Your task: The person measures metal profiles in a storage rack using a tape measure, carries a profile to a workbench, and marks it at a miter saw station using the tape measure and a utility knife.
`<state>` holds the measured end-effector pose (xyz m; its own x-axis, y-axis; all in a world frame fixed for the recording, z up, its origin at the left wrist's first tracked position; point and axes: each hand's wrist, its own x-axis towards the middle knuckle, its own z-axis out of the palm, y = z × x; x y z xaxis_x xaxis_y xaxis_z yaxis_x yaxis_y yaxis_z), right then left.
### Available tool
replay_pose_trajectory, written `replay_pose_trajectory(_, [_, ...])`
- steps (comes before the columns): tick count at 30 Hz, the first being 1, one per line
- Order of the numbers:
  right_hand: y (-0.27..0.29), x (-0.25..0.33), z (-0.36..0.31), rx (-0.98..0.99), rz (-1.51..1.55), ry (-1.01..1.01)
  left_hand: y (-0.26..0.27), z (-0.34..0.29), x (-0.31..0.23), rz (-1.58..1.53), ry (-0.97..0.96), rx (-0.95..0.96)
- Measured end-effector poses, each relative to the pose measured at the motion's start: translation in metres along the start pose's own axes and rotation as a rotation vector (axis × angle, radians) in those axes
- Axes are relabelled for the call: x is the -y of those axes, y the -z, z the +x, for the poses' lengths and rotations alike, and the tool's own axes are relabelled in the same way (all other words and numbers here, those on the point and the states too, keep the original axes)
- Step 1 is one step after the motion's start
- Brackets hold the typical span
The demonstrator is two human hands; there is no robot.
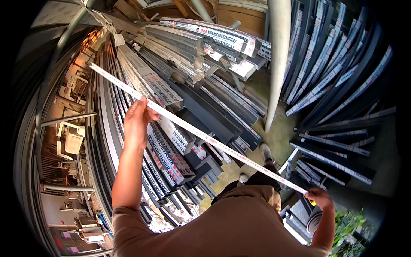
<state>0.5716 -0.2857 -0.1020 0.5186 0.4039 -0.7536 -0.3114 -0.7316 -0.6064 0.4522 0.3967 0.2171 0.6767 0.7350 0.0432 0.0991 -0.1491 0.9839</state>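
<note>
Head view shows your left hand [138, 121] pinching the tape measure blade [201, 136] near its far end, while your right hand [319, 198] grips its yellow case end. The white, finely marked blade runs taut over the stacked dark profiles [171, 141]. Bare floor [280, 128] lies just right of that stack, beside a pale pole [276, 64].

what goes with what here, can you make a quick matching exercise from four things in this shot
Things:
1. left hand
2. right hand
3. pale pole
4. green plant

Places or states:
a. lower right corner
b. grips the tape measure near its upper part
c. leans upright between the stacks of profiles
d. holds the tape's lower end

Pairs: 1-b, 2-d, 3-c, 4-a
</note>
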Motion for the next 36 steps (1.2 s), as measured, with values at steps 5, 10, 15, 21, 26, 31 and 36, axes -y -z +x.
replay_pose_trajectory(5, [0.041, 0.0, 0.032, 0.046, 0.278, -0.051, -0.049, 0.061, 0.012, 0.135, -0.052, 0.079])
replay_pose_trajectory(10, [0.075, 0.054, 0.077, -0.008, 0.339, 0.111, -0.096, 0.136, 0.018, 0.689, -0.143, 0.221])
replay_pose_trajectory(15, [0.09, 0.097, 0.089, -0.117, 0.47, 0.163, -0.148, 0.198, 0.022, 1.039, -0.595, 0.005])
replay_pose_trajectory(21, [0.095, 0.156, 0.087, -0.189, 0.48, 0.217, -0.189, 0.235, 0.035, 1.409, -0.521, 0.027])
replay_pose_trajectory(26, [0.083, 0.198, 0.085, -0.176, 0.44, 0.31, -0.199, 0.241, 0.022, 1.344, -0.487, 0.025])
replay_pose_trajectory(31, [0.073, 0.229, 0.087, -0.159, 0.462, 0.372, -0.198, 0.222, 0.003, 1.478, -0.423, 0.005])
replay_pose_trajectory(36, [0.066, 0.249, 0.093, -0.198, 0.476, 0.375, -0.163, 0.201, 0.015, 1.553, -0.305, -0.104])
